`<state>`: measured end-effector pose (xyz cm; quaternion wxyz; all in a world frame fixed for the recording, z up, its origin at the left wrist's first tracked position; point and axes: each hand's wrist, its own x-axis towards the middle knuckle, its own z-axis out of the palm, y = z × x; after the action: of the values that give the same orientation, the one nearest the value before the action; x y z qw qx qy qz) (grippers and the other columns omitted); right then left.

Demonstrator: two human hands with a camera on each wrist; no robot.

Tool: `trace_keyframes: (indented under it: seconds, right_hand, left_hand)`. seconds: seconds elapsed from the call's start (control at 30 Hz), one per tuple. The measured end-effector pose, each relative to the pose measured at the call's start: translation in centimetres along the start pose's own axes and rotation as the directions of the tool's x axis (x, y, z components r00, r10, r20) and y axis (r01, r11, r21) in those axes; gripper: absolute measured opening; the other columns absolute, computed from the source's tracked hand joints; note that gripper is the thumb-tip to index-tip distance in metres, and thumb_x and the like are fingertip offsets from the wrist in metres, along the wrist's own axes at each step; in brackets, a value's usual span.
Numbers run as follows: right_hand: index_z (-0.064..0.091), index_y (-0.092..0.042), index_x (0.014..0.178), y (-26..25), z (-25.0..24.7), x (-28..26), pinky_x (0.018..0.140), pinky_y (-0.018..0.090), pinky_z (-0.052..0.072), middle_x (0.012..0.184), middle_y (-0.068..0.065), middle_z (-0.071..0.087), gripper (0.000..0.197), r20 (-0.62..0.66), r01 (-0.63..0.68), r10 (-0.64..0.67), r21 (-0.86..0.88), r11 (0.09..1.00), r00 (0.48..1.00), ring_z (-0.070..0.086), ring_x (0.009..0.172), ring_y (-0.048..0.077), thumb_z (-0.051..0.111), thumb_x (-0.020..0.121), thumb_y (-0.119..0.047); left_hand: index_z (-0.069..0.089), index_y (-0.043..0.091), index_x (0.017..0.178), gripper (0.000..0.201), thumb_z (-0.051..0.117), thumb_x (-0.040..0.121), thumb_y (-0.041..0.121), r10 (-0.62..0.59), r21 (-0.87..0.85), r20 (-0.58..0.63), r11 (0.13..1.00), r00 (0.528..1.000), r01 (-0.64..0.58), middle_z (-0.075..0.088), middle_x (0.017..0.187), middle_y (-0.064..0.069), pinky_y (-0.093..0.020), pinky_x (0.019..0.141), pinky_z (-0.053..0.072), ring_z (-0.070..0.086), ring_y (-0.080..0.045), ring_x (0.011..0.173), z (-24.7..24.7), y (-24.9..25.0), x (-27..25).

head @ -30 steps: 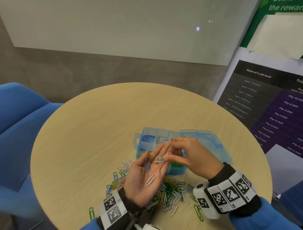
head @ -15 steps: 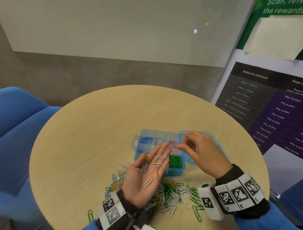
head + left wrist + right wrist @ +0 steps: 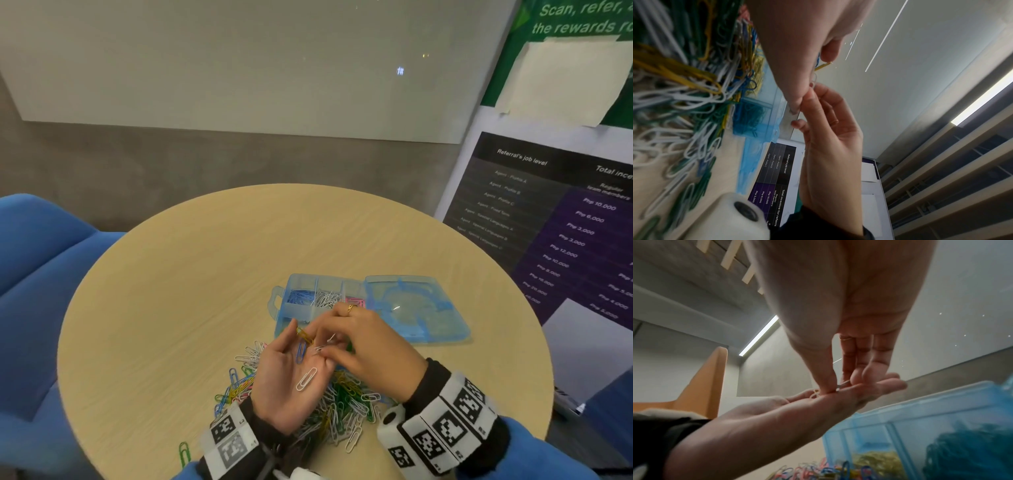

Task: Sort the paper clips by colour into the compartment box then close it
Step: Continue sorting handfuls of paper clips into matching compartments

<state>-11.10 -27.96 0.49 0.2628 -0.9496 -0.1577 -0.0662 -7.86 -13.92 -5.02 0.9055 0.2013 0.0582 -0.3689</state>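
My left hand [image 3: 287, 353] lies palm up above the loose pile of paper clips [image 3: 344, 401]. On it rest a white clip [image 3: 306, 378], a blue clip [image 3: 300, 353] and a yellow clip [image 3: 304, 335]. My right hand [image 3: 325, 347] reaches over the left fingers, and its thumb and forefinger pinch a white clip [image 3: 843, 384] there. Behind the hands stands the pale blue compartment box [image 3: 284, 313], its lid [image 3: 416, 310] folded open to the right. Its back row holds blue clips [image 3: 300, 296], white clips [image 3: 325, 298] and pink clips [image 3: 355, 303]. The right wrist view shows yellow clips [image 3: 875, 462] and green clips [image 3: 966, 451] in the front cells.
Everything sits on a round wooden table [image 3: 205, 291]. One green clip [image 3: 184, 453] lies alone near the front left edge. A blue chair [image 3: 37, 274] stands to the left, and printed poster boards [image 3: 565, 240] lean at the right.
My right hand went to the box's pink cell with a clip, then came back to the left palm and now pinches a white clip. The left hand hardly moved.
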Motion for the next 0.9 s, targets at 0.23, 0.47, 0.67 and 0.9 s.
trace_keyframes:
  seconds: [0.23, 0.47, 0.67, 0.9]
  right_hand:
    - [0.07, -0.015, 0.096, -1.4, 0.4, -0.3, 0.085, 0.023, 0.041, 0.1, -0.002, 0.062, 0.01, 0.067, 0.17, -0.176, 0.083, 0.982, 0.982, 0.053, 0.093, 0.007, 0.065, 0.09, -0.022]
    - [0.069, -0.011, 0.096, -1.5, 0.8, -0.1, 0.079, 0.033, 0.042, 0.1, 0.003, 0.058, 0.017, 0.183, 0.232, -0.225, -0.019, 0.972, 0.957, 0.045, 0.085, 0.008, 0.065, 0.091, -0.027]
    - [0.068, -0.014, 0.094, 0.1, -2.9, 3.3, 0.069, 0.013, 0.036, 0.084, -0.01, 0.056, 0.01, -0.074, -0.003, -0.002, -0.069, 0.998, 0.997, 0.047, 0.072, -0.001, 0.061, 0.094, -0.021]
    - [0.071, -0.016, 0.112, 2.4, -4.5, 5.9, 0.08, 0.022, 0.043, 0.105, 0.0, 0.065, 0.026, -0.134, -0.207, 0.192, -0.11, 0.972, 0.972, 0.054, 0.074, 0.008, 0.069, 0.088, -0.026]
  left_hand:
    - [0.038, -0.008, 0.143, 0.065, 0.033, 0.099, 0.04, 0.007, 0.04, -0.007, 0.999, 1.0, -0.007, 0.035, 0.153, -0.021, -0.036, 0.122, 0.019, 0.029, -0.027, 0.146, 0.1, 0.2, 0.1]
    - [0.043, -0.009, 0.14, 0.061, 0.046, 0.094, 0.031, -0.013, -0.052, 0.13, 0.998, 0.991, 0.02, 0.043, 0.147, -0.025, -0.053, 0.106, 0.036, 0.044, -0.038, 0.135, 0.0, 0.3, -0.1]
    - [0.054, -0.015, 0.128, 0.059, 0.041, 0.093, 0.03, 0.03, -0.184, 0.078, 0.983, 0.997, -0.016, 0.055, 0.133, -0.03, -0.046, 0.112, 0.036, 0.05, -0.039, 0.13, 0.3, 0.3, -0.1]
    - [0.043, -0.012, 0.137, 0.061, 0.03, 0.101, 0.036, 0.033, -0.132, 0.002, 0.991, 0.999, -0.033, 0.051, 0.137, -0.031, -0.045, 0.118, 0.024, 0.047, -0.044, 0.13, 0.6, 0.5, -0.2]
